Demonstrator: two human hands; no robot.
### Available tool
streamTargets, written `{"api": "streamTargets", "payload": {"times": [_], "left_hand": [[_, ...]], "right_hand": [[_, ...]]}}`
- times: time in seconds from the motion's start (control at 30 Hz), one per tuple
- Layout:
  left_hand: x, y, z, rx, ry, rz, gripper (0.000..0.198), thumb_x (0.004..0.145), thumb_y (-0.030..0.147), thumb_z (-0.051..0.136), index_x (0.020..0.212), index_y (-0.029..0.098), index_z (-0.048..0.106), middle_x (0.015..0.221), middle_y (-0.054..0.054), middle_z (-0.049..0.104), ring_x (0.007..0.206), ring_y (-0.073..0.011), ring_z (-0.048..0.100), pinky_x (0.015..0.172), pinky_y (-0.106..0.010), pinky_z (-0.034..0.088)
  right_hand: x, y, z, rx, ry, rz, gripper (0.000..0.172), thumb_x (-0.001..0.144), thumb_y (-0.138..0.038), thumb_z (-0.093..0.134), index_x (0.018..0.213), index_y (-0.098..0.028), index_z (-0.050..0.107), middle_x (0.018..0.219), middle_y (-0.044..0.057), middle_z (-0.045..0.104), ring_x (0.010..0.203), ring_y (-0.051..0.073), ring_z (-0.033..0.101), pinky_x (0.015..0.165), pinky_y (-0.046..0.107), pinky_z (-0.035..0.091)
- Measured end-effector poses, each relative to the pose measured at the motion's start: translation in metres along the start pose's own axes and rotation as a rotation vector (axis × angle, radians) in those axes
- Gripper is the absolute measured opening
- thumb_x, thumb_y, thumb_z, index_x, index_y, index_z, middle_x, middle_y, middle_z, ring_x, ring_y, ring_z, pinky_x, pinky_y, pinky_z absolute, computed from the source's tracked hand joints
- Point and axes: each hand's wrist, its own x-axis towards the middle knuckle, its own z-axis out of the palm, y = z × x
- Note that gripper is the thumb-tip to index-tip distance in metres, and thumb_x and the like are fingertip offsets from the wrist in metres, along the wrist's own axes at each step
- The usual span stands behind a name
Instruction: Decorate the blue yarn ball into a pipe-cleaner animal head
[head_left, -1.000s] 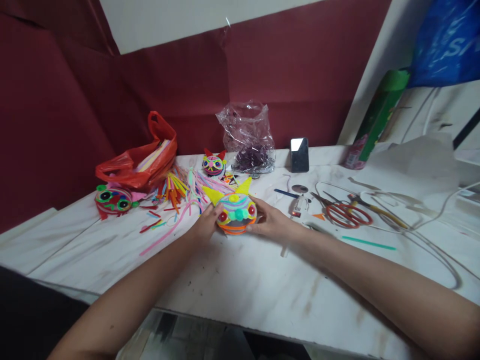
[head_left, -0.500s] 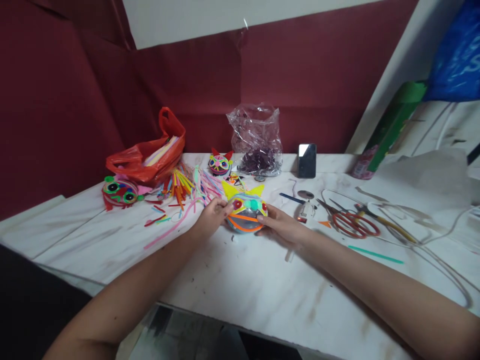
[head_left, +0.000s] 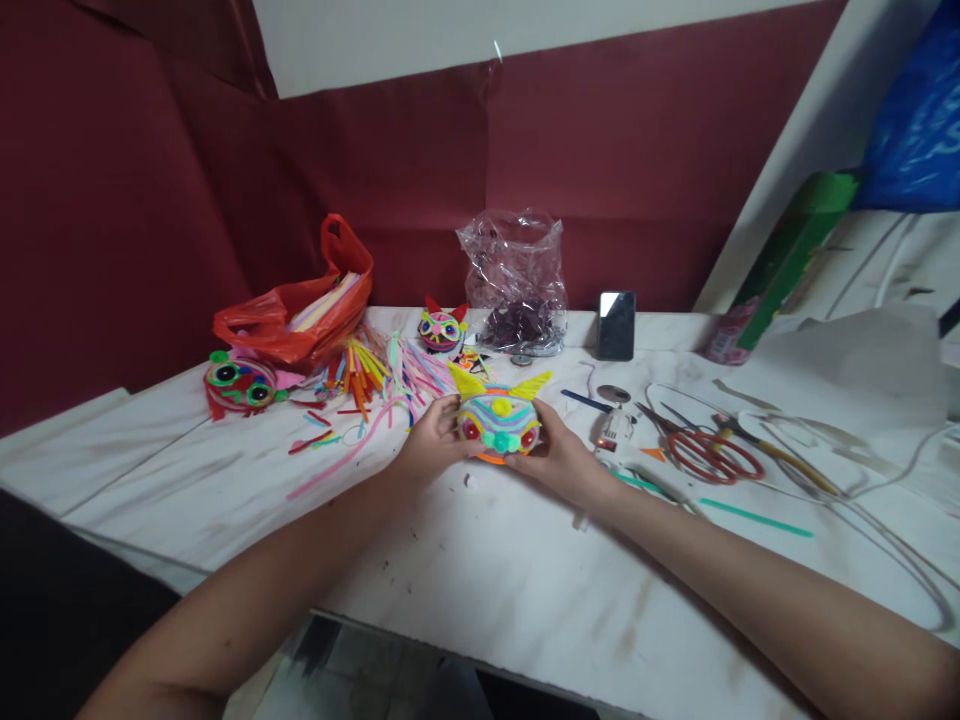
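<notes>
Between my two hands is a round craft animal head point(head_left: 499, 415) with yellow pointed ears, red eyes, a teal nose and coloured stripes. My left hand point(head_left: 439, 437) grips its left side, thumb across the lower front. On the other side my right hand point(head_left: 559, 455) closes round it, the thumb near the orange strip at the bottom. Both palms are partly hidden. Behind it stands a similar head with red ears point(head_left: 442, 328). At the left lies a striped head with green-rimmed eyes point(head_left: 241, 380).
Pipe cleaners point(head_left: 364, 370) spread beside a red plastic bag point(head_left: 296, 320). A clear bag point(head_left: 517, 290) and a phone point(head_left: 616, 326) stand at the back. To the right lie red-handled scissors point(head_left: 712, 455), yellow-handled pliers point(head_left: 795, 462), a white cable point(head_left: 892, 545) and a teal pipe cleaner point(head_left: 757, 517).
The craft head has been tipped forward and down in my hands, so its striped top now shows and most of its clear lower part is hidden. My right hand has moved slightly right.
</notes>
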Motion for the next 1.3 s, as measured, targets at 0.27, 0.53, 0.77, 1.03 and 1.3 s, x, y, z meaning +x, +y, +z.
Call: {"api": "streamTargets", "payload": {"times": [0.27, 0.53, 0.77, 1.03, 1.3], "left_hand": [[-0.012, 0.019, 0.012, -0.174, -0.144, -0.076, 0.054, 0.067, 0.032, 0.076, 0.114, 0.018, 0.055, 0.121, -0.011, 0.063, 0.110, -0.0271, 0.061, 0.088, -0.036, 0.051], [-0.011, 0.014, 0.014, -0.226, -0.069, -0.108, 0.045, 0.072, 0.034, 0.067, 0.113, 0.019, 0.054, 0.100, -0.007, 0.070, 0.086, -0.0227, 0.067, 0.075, -0.035, 0.054], [-0.012, 0.009, 0.011, -0.125, -0.030, -0.153, 0.052, 0.068, 0.025, 0.069, 0.117, 0.021, 0.053, 0.097, -0.004, 0.068, 0.083, -0.0200, 0.065, 0.076, -0.033, 0.053], [-0.012, 0.005, 0.011, -0.218, -0.041, -0.076, 0.060, 0.070, 0.036, 0.071, 0.123, 0.021, 0.049, 0.103, -0.008, 0.066, 0.084, -0.0214, 0.065, 0.073, -0.034, 0.054], [-0.018, 0.009, 0.011, -0.170, -0.078, 0.034, 0.072, 0.065, 0.026, 0.075, 0.130, 0.023, 0.044, 0.114, -0.008, 0.060, 0.103, -0.0253, 0.059, 0.083, -0.034, 0.051]], "right_hand": [[-0.007, 0.011, 0.003, -0.375, 0.054, -0.302, 0.079, 0.071, -0.040, 0.074, 0.134, -0.021, 0.030, 0.131, 0.017, 0.048, 0.117, 0.030, 0.052, 0.095, 0.049, 0.047], [-0.009, 0.000, 0.002, -0.493, -0.015, -0.493, 0.068, 0.080, -0.032, 0.066, 0.136, -0.027, 0.027, 0.131, 0.014, 0.046, 0.124, 0.029, 0.045, 0.097, 0.047, 0.046], [-0.010, 0.005, 0.003, -0.570, -0.028, -0.508, 0.074, 0.078, -0.025, 0.066, 0.138, -0.026, 0.022, 0.133, 0.016, 0.041, 0.128, 0.030, 0.043, 0.100, 0.049, 0.044], [-0.010, 0.000, -0.001, -0.623, -0.003, -0.512, 0.078, 0.079, -0.030, 0.066, 0.141, -0.028, 0.019, 0.138, 0.016, 0.039, 0.131, 0.031, 0.039, 0.102, 0.051, 0.043], [-0.011, 0.000, -0.005, -0.722, 0.066, -0.665, 0.082, 0.083, -0.025, 0.062, 0.147, -0.026, 0.011, 0.143, 0.019, 0.032, 0.134, 0.033, 0.036, 0.100, 0.054, 0.044]]}}
